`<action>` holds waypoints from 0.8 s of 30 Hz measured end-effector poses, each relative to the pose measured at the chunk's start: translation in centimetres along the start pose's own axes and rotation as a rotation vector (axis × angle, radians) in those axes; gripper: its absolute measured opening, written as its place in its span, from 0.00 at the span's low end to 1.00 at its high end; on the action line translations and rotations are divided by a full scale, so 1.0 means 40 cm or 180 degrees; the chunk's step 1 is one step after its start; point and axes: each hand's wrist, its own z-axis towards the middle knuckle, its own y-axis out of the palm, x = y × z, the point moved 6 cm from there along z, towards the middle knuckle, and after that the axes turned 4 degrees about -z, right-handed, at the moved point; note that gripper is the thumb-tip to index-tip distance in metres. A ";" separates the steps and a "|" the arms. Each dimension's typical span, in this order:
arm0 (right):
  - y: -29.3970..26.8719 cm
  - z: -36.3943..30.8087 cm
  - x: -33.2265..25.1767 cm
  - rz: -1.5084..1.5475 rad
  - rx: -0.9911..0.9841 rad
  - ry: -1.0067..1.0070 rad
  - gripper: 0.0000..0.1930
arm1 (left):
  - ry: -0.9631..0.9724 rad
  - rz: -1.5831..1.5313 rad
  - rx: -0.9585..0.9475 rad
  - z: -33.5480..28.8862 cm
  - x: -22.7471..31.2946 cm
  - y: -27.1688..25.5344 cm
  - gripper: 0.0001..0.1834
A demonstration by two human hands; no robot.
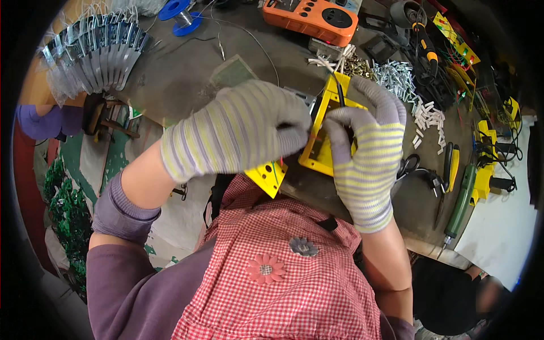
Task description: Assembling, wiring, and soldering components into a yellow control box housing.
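Both hands wear striped knit gloves. My right hand (369,158) grips an open yellow box-shaped housing (317,164) by its right side, thumb over the rim. A black cable (340,93) runs into the housing from its far end. Curled at the housing's left edge, my left hand (243,127) has its fingertips closed together; what they pinch is hidden. Under that hand a yellow panel with round holes (268,178) sticks out toward me, partly covered. Thin red and green wires (277,167) show beside it.
Beyond the hands lie an orange meter (311,20), a blue wire spool (180,17), brass pieces (360,65) and white sleeves (429,120). At right are scissors (409,165), a green-handled screwdriver-like tool (462,198) and yellow housings (484,153). Bagged metal strips (96,56) fan out far left.
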 end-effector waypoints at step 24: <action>-0.080 -0.050 0.046 0.0826 -0.0934 0.0657 0.12 | 0.0394 0.0209 0.0555 -0.026 0.106 0.056 0.07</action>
